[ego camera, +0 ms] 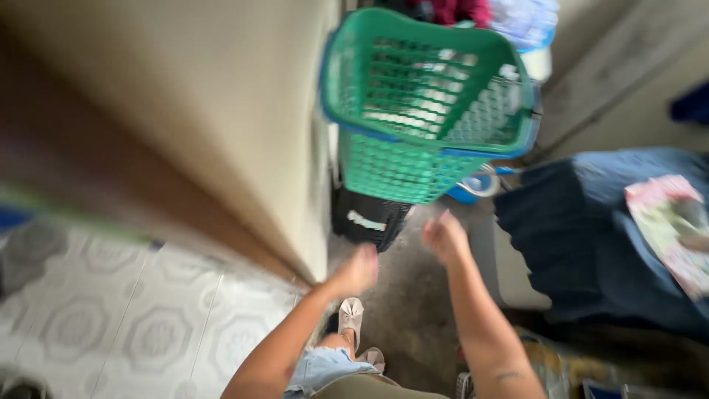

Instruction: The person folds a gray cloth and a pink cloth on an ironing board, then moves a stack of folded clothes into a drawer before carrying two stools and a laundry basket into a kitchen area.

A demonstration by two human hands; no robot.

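Overhead, both hands reach up toward a green laundry basket point(425, 111); neither is seen touching it.

Left hand point(358, 270): forearm extended forward from lower frame, fingers curled loosely, blurred; grasping nothing visible, though whether fully clenched I cannot tell. Right hand point(444, 238): forearm raised more steeply, fingers bunched, holding nothing, just below the basket's underside. Basket: tilted, open mouth facing the camera, blue rim, lattice walls, positioned above and ahead of both hands, beside the beige wall point(221, 111). A black bag point(367, 219) sits on the floor under the basket. Dark blue cloth point(591, 236) covers an object at right, with a pink printed item point(668, 222) lying on it. Patterned tile floor point(133, 318) at left; grey slippers point(351, 316) near the feet.
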